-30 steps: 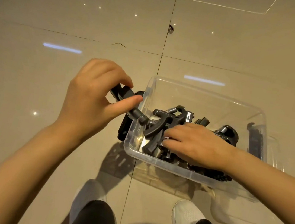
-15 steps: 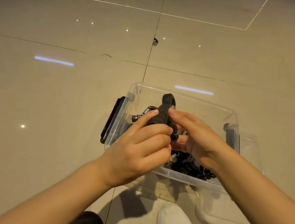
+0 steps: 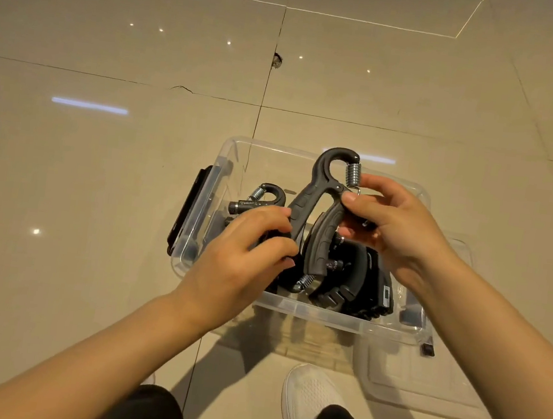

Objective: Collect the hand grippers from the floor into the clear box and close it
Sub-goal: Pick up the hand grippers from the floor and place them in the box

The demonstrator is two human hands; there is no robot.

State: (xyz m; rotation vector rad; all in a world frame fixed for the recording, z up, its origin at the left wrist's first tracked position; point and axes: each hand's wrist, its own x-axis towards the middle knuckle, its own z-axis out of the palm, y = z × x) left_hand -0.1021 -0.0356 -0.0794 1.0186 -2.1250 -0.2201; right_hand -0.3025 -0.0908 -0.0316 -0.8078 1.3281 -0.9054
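Note:
A clear box (image 3: 305, 310) stands on the tiled floor in front of me, with several black hand grippers (image 3: 356, 280) lying in it. Over the box I hold one black hand gripper (image 3: 321, 193) upright, its hook and steel spring at the top. My left hand (image 3: 245, 257) grips its left handle low down. My right hand (image 3: 393, 226) pinches its right handle just under the spring. Another gripper (image 3: 262, 201) lies against the box's left wall.
The clear lid (image 3: 421, 374) lies flat on the floor at the box's right, partly under it. A black latch (image 3: 187, 209) hangs on the box's left side. My white shoe (image 3: 308, 399) stands just below the box. Open tiled floor lies around.
The held hand gripper has been turned and raised, so its hook and spring now stand clear above the box. My right hand moved up to the spring end; the camera came closer.

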